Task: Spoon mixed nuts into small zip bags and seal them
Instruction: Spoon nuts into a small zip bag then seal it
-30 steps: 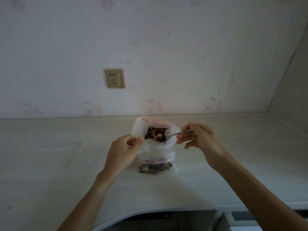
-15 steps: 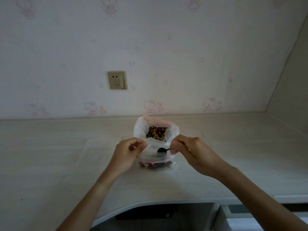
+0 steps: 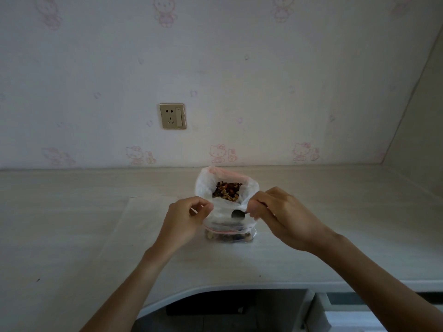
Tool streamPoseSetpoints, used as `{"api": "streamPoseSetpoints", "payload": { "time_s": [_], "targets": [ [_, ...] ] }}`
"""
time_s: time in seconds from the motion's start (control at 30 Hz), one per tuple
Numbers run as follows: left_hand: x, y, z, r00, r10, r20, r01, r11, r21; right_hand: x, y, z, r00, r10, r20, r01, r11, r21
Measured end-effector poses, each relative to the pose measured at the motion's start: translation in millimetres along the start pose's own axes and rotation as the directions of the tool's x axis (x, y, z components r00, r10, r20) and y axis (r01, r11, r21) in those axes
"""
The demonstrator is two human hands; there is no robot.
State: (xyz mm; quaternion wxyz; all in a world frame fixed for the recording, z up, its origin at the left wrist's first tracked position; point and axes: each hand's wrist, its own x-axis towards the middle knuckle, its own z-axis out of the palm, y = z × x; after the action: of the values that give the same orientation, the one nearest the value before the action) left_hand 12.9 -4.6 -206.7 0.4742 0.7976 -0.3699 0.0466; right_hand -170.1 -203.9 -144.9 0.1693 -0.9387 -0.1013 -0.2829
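Small zip bag (image 3: 229, 221): upright on table (image 3: 96, 236), centre, some nuts in its bottom, mouth held apart. Left hand (image 3: 185, 220) fingers pinch its left rim. Right hand (image 3: 281, 218) fingers pinch the right rim and grip spoon (image 3: 237, 213), bowl inside the bag. Large nut bag (image 3: 226, 188): open, touching behind. Wall socket (image 3: 172, 116) above.

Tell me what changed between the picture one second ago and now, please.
The right hand brought the spoon down from the big bag of nuts into the small zip bag, which the left hand pinches open. Left hand, both bags and the counter stayed as they were.
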Motion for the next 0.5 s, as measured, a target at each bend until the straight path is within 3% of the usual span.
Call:
{"api": "streamPoseSetpoints", "payload": {
  "time_s": [0.1, 0.23, 0.4, 0.5],
  "targets": [
    [-1.3, -1.6, 1.9, 1.000, -0.028, 0.009, 0.027, 0.998, 0.063, -1.6, 8.2, 8.4, 0.971, 0.229, -0.068, -0.189, 0.910, 0.369],
    [3.2, -2.9, -0.7, 0.998, -0.068, -0.012, 0.068, 0.995, 0.075, 5.6, 18.0, 18.3, 0.877, 0.457, -0.150, -0.264, 0.717, 0.645],
    [22.0, -12.0, -2.4, 0.978, -0.159, -0.137, 0.168, 0.984, 0.055, 18.3, 28.7, 25.2, 0.734, 0.677, -0.057, -0.353, 0.451, 0.820],
    [37.7, -17.0, 0.6, 0.941, -0.265, -0.211, 0.277, 0.960, 0.029, 27.1, 38.3, 29.8, 0.663, 0.748, 0.004, -0.438, 0.383, 0.813]
  ]
}}
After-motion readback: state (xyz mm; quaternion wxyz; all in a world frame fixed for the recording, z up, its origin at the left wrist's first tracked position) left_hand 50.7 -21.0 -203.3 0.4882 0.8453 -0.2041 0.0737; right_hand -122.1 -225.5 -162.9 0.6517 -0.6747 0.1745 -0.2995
